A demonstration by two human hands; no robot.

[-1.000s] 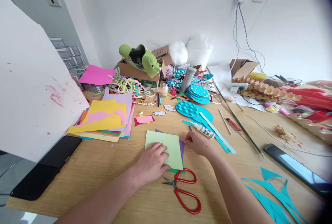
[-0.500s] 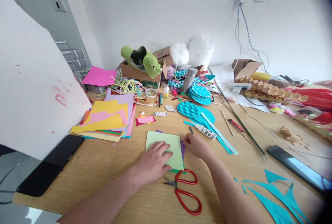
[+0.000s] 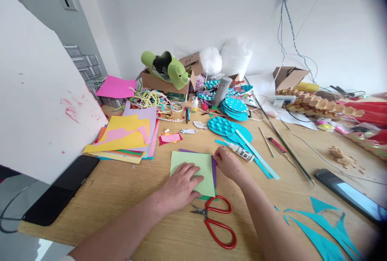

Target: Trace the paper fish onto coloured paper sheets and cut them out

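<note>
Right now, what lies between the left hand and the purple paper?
The pale green sheet: in the head view, the left hand rests on it, and the purple paper peeks out beneath. Whether more sheets hide there, I can't tell.

Bare fingers (image 3: 191, 171) are seen on the left hand (image 3: 181, 185) and the right hand (image 3: 227, 164), and both forearms (image 3: 136, 214) are uncovered. The left wrist (image 3: 158, 202) is marked by a small spot. What looks like a whitish sleeve edge (image 3: 69, 258) is glimpsed lower left.
</note>
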